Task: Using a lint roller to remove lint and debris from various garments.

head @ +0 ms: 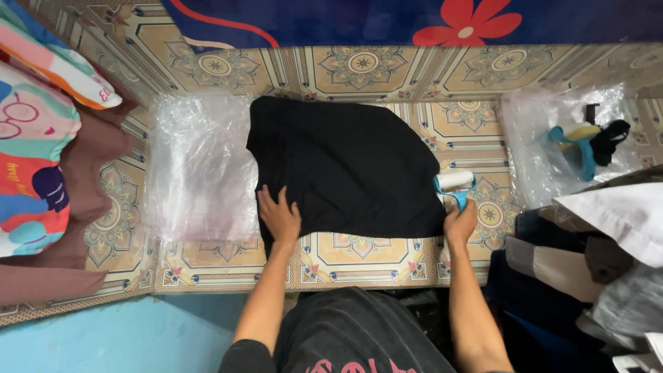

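black cloth on the patterned floor

our left hand [279, 218] lies flat, fingers spread, on the near left edge of the black cloth [345, 166] spread on the floor mat [359, 252]. our right hand [460, 224] grips the blue handle of a lint roller [455, 185] at the cloth's right edge. a clear plastic bag [200, 166] lies just left.

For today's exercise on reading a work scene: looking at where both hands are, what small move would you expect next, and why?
Probably the right hand brings the lint roller leftward onto the black garment. The roller sits just off the cloth's right edge, its blue handle in that hand, while the left hand presses flat on the lower left corner, holding the cloth steady on the patterned floor.
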